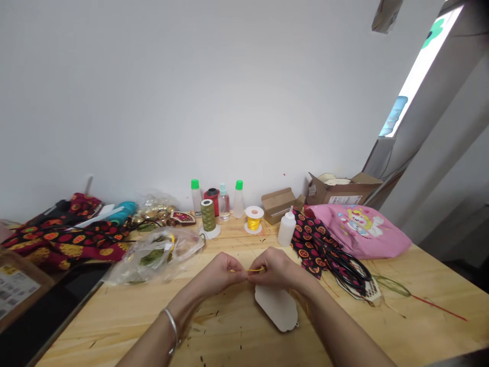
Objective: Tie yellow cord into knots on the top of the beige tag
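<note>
"Cord (254, 270), yellow, one length: location?"

"Above the worktop (95, 326), near its front, between the two hands."

"State of the hands?"

"Left hand (225, 270): finger and thumb pinched on the cord. Right hand (275, 267): likewise, fingertips close to the left's. Bracelet (173, 331), silver-toned, on the left wrist."

"Nearest item?"

"Plaque (277, 308), pale, scalloped edge, small loop at one corner; lying just below the right hand."

"Beyond the hands?"

"Spool (253, 223), white, wound with yellow. Left of it, green thread (208, 215), one cone, upright. Right of it, squeeze bottle (287, 229), white, upright."

"Right side?"

"Pink bag (361, 230), cartoon print, in front of an open carton (342, 191). Black cable (351, 272), coiled, partly over patterned cloth (309, 239)."

"Left side?"

"Clear bag (156, 255), plastic, green material inside. More patterned cloth farther left, dark tablet-like slab (61, 311) in front of it."
</note>
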A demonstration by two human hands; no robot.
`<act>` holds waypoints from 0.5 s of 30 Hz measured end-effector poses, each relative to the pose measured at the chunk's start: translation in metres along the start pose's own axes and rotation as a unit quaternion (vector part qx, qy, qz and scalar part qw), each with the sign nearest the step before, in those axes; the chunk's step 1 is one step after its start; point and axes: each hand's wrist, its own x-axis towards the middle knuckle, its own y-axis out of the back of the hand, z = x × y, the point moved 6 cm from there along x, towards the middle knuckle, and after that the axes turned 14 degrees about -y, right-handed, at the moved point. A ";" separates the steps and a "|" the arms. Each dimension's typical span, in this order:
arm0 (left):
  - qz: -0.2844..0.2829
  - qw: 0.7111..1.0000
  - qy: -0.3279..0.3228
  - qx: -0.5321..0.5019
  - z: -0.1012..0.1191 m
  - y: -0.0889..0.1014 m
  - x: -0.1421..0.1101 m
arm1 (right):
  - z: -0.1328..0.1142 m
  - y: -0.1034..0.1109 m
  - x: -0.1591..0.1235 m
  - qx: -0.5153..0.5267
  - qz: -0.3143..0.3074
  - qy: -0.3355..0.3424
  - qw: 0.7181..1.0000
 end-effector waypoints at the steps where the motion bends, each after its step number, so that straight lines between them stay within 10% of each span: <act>1: -0.005 1.000 -0.007 -0.002 0.002 0.000 0.000 | 0.002 0.000 0.000 0.008 -0.001 -0.011 1.000; 15: 0.028 0.999 -0.028 -0.020 -0.003 0.003 0.003 | 0.006 0.001 0.003 0.083 0.013 -0.008 0.996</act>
